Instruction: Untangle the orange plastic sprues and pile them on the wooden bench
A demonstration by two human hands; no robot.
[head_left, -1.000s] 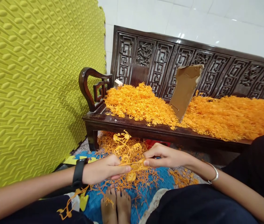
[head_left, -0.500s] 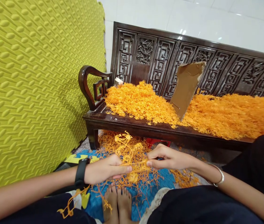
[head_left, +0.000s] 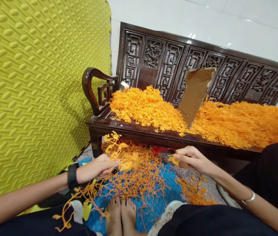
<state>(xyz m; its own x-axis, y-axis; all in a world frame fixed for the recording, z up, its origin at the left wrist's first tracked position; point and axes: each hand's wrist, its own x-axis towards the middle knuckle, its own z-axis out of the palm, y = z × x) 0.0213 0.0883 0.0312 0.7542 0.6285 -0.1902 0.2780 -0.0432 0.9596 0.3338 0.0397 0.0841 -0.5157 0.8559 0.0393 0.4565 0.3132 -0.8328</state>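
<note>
My left hand [head_left: 96, 167], with a black watch on the wrist, is closed on a tangled bunch of orange plastic sprigs [head_left: 119, 156] held above the floor. My right hand [head_left: 191, 159], a silver bangle on its wrist, pinches a small orange piece [head_left: 173, 160] to the right of that bunch. The two hands are apart. Below them a loose heap of orange sprigs [head_left: 141, 178] lies on a blue mat [head_left: 168, 188], in front of my bare feet [head_left: 121, 213].
A dark carved wooden bench [head_left: 153, 132] stands ahead, piled with orange pieces [head_left: 227, 123] and a leaning piece of cardboard [head_left: 195, 93]. A yellow-green foam mat [head_left: 30, 85] stands upright at left. More orange scraps [head_left: 193, 193] lie on the floor at right.
My hands have pulled apart: the left has moved left and up with the bunch, the right has moved right with a small piece broken off.
</note>
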